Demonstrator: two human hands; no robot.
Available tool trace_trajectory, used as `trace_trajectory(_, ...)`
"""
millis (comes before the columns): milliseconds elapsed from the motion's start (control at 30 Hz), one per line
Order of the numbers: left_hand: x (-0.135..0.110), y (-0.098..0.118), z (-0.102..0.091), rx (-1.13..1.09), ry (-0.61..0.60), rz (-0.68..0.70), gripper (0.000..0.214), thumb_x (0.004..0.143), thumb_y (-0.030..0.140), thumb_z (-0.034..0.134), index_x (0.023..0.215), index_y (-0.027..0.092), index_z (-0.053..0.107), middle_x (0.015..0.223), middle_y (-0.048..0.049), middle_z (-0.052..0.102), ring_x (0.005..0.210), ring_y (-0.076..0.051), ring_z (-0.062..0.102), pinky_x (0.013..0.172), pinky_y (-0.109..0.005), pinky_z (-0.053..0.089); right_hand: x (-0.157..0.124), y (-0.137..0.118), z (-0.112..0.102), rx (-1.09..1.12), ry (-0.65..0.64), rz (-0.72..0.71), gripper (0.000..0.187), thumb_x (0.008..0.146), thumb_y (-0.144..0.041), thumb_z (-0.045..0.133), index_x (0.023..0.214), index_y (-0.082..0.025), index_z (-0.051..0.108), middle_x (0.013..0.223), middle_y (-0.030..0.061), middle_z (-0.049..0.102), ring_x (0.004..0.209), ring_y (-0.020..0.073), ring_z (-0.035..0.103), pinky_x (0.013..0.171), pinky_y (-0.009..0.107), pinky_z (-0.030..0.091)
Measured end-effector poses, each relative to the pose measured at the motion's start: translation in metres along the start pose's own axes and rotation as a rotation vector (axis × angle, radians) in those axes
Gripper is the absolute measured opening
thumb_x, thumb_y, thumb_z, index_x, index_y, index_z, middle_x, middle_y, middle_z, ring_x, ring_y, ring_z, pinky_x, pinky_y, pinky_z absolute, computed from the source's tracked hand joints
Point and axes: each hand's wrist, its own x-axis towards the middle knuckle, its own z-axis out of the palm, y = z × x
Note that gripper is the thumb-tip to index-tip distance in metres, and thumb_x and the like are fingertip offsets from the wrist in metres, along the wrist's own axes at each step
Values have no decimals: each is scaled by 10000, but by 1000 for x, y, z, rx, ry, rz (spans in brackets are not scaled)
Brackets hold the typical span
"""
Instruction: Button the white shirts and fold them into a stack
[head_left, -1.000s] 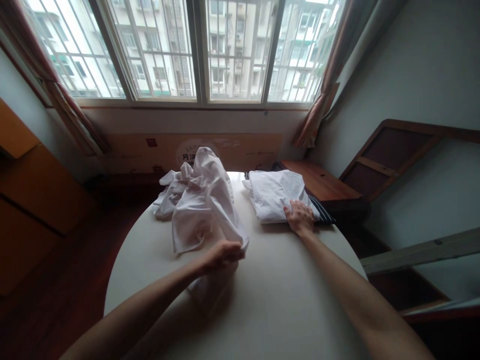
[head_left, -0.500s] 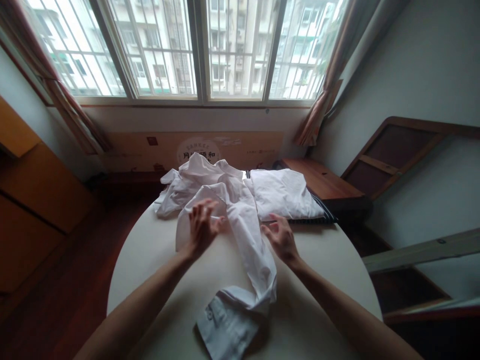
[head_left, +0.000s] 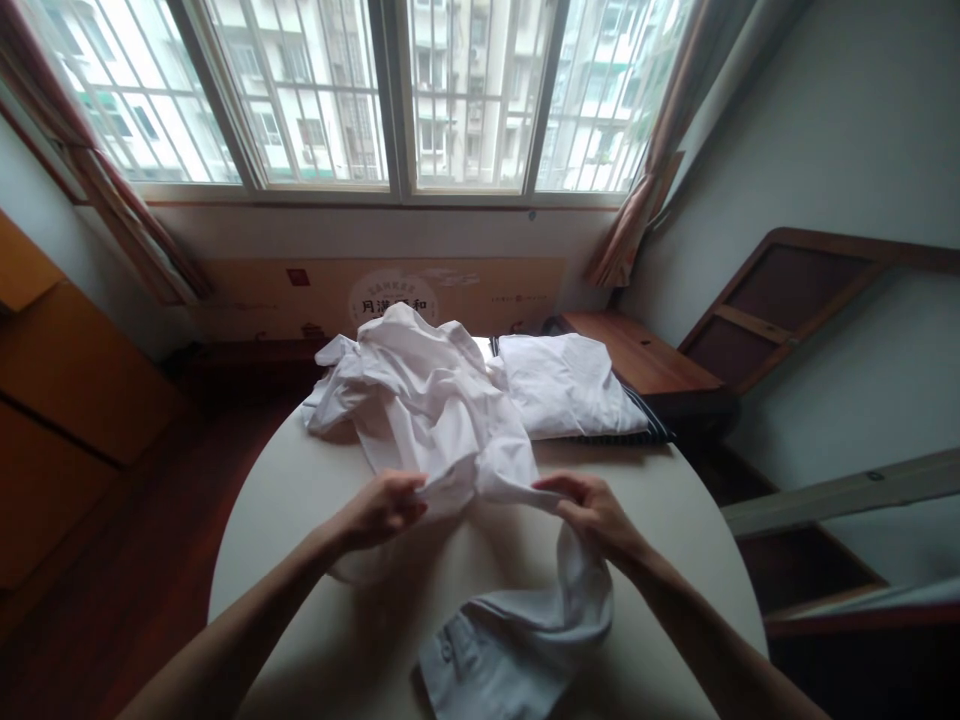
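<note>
A crumpled white shirt (head_left: 431, 410) lies across the middle of a round white table (head_left: 300, 560). My left hand (head_left: 379, 508) is closed on a fold of its near edge. My right hand (head_left: 592, 510) pinches the same shirt a little to the right, and the cloth is lifted between both hands. One sleeve with a buttoned cuff (head_left: 487, 665) trails down toward me on the tabletop. Behind, at the table's far right, a folded white garment (head_left: 566, 385) rests on a dark striped folded one (head_left: 649, 425).
A wooden bench or low table (head_left: 637, 360) stands beyond the table at the right. A cardboard panel with printed characters (head_left: 390, 295) leans under the barred window (head_left: 390, 90). An orange cabinet (head_left: 67, 380) is at left and a wooden frame (head_left: 795, 300) against the right wall.
Both hands came together and took hold of the shirt's near edge, lifting it. Before that my right hand left the folded pile and my left hand had released the cloth.
</note>
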Motion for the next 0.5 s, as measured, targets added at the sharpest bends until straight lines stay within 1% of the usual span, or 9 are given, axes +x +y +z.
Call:
trace_trajectory(33, -8, 5, -1, 42, -99, 29, 134, 790, 238, 557, 715, 138, 606, 638, 24, 524, 577, -83, 433, 549, -185, 333, -7, -2, -16, -48, -12, 19, 277, 661, -221, 537, 866, -171, 716, 794, 41, 690, 751, 201, 603, 673, 282, 456)
trace_trajectory(67, -13, 9, -3, 65, -185, 48, 160, 796, 236, 558, 679, 137, 605, 614, 27, 505, 567, -79, 422, 544, -183, 322, -13, -3, -31, -85, -68, 36, 253, 664, -260, 562, 835, -165, 723, 756, 43, 681, 720, 202, 591, 641, 279, 444)
trace_trajectory(133, -20, 15, -8, 31, -324, 61, 208, 814, 270, 569, 672, 133, 632, 603, 20, 512, 562, -79, 433, 537, -180, 321, -21, -1, -56, -124, -245, 69, 291, 676, -351, 613, 852, -153, 731, 760, 53, 676, 711, 206, 581, 611, 271, 424)
trace_trajectory(200, -21, 17, -9, -72, -391, 64, 269, 831, 341, 578, 709, 121, 673, 621, -4, 556, 572, -89, 470, 537, -181, 341, -23, 4, -69, -168, -362, 111, 344, 719, -448, 620, 839, -144, 726, 749, 54, 666, 691, 195, 571, 586, 259, 405)
trace_trajectory(233, -21, 17, -6, -130, -405, 67, 301, 833, 378, 584, 733, 114, 690, 638, -20, 581, 585, -97, 493, 546, -184, 358, -22, 7, -72, -209, -363, 128, 368, 749, -488, 601, 799, -142, 715, 717, 49, 652, 663, 184, 561, 568, 254, 393)
trace_trajectory(300, -19, 18, 6, -244, -444, 60, 354, 818, 437, 603, 775, 103, 711, 665, -46, 615, 616, -115, 527, 569, -192, 392, -15, 12, -69, -317, -278, 131, 425, 795, -543, 552, 708, -144, 671, 646, 33, 614, 606, 165, 535, 539, 252, 376)
trace_trajectory(367, -19, 17, 30, -361, -540, 27, 407, 778, 497, 636, 786, 97, 715, 657, -48, 616, 609, -118, 527, 564, -197, 409, -4, 16, -60, -397, -124, 76, 435, 805, -566, 532, 720, -154, 645, 672, 37, 618, 627, 175, 551, 560, 264, 404)
trace_trajectory(433, -20, 16, 61, -474, -692, -20, 470, 721, 565, 663, 791, 103, 711, 634, -30, 598, 579, -110, 510, 535, -195, 411, 8, 17, -46, -434, 41, 14, 415, 786, -561, 560, 863, -163, 650, 828, 70, 657, 743, 213, 599, 638, 291, 457)
trace_trajectory(500, -21, 16, 91, -542, -842, -35, 530, 661, 634, 671, 758, 113, 692, 613, -9, 576, 552, -104, 497, 505, -191, 407, 18, 16, -29, -470, 134, -12, 492, 735, -532, 629, 1074, -175, 613, 1030, 109, 647, 866, 249, 619, 725, 329, 485)
